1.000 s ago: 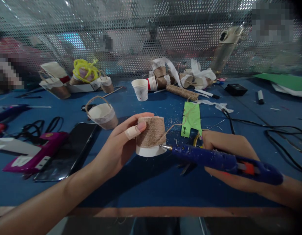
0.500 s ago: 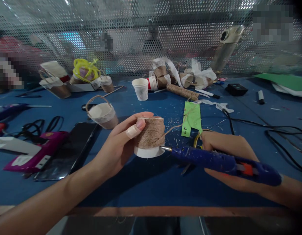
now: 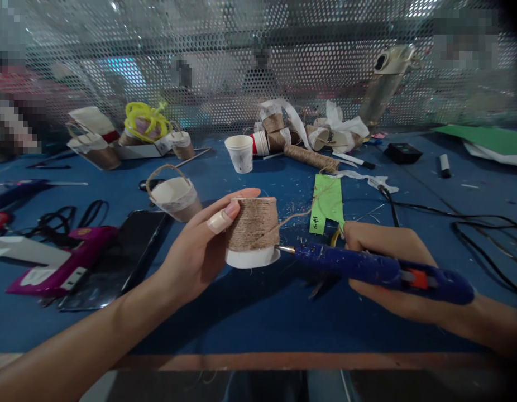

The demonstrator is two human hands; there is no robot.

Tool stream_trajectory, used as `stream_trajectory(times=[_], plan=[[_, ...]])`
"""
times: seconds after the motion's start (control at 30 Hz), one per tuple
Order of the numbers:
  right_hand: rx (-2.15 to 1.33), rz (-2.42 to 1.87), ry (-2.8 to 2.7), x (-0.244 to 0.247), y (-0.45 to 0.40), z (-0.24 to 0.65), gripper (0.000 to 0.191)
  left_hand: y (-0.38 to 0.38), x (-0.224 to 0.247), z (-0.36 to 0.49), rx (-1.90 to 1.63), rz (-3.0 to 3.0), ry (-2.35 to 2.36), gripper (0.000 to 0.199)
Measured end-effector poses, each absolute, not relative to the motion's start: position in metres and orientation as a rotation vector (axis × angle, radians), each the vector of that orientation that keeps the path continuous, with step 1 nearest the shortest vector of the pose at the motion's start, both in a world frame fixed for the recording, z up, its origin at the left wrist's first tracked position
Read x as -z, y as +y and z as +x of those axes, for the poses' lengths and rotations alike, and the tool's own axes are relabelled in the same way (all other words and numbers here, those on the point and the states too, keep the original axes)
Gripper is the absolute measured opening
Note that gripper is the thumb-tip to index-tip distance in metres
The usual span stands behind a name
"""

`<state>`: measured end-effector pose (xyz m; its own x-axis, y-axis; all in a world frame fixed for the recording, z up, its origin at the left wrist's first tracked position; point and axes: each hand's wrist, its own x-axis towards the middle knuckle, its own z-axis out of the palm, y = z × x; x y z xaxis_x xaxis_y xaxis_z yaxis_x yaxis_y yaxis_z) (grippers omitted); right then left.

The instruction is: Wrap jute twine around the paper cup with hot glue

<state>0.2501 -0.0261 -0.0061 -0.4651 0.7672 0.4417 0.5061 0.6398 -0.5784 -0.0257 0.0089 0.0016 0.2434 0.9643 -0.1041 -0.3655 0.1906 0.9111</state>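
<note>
Upside down in my left hand (image 3: 195, 245) is a paper cup (image 3: 250, 258) wound with jute twine (image 3: 253, 223); a white band near its rim stays bare. A bandage wraps my left thumb. My right hand (image 3: 388, 251) is closed around a blue glue gun (image 3: 359, 265) with an orange-red switch. The gun's metal tip meets the right side of the cup at the lowest twine wraps, touching or very close. From the cup a loose strand runs right, over a green paper piece (image 3: 326, 201), toward a twine roll (image 3: 312, 158).
Left of my hands stand a small twine-handled basket (image 3: 177, 198), a black phone (image 3: 120, 262) and a magenta device (image 3: 78, 262). A white paper cup (image 3: 239, 153) stands behind. Black cables (image 3: 443, 215) cross the right side. Perforated metal panel (image 3: 216, 67) closes off the back.
The wrapped cup and my left hand have shifted slightly left. The glue gun has moved a little left and up with it, its tip still at the lower twine edge.
</note>
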Motion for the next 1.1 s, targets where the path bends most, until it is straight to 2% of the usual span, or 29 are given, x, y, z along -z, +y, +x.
stream_trajectory(times=[0.43, 0.5, 0.57, 0.67, 0.73, 0.97, 1.1], plan=[[-0.656, -1.064, -1.990, 0.009, -0.024, 0.262, 0.028, 0.010, -0.003, -0.025, -1.123, 0.905, 0.854, 0.041], [-0.718, -1.087, -1.882, 0.011, -0.022, 0.264, 0.021, 0.009, -0.002, -0.024, -1.090, 0.912, 0.842, 0.037], [-0.754, -1.115, -1.820, 0.012, -0.020, 0.261, 0.006, 0.008, 0.000, -0.023, -1.042, 0.926, 0.835, 0.032], [-0.799, -1.131, -1.788, 0.014, -0.014, 0.250, 0.039, 0.006, 0.003, -0.022, -0.979, 0.947, 0.823, 0.029], [-0.873, -1.158, -1.715, 0.015, -0.011, 0.242, 0.048, 0.005, 0.005, -0.021, -0.946, 0.963, 0.822, 0.028], [-1.057, -1.075, -1.764, 0.010, -0.012, 0.239, 0.017, 0.008, 0.007, -0.020, -0.971, 0.979, 0.883, 0.027], [-1.022, -1.120, -1.772, 0.004, -0.014, 0.241, 0.020, 0.009, 0.008, -0.020, -0.993, 0.982, 0.911, 0.026]])
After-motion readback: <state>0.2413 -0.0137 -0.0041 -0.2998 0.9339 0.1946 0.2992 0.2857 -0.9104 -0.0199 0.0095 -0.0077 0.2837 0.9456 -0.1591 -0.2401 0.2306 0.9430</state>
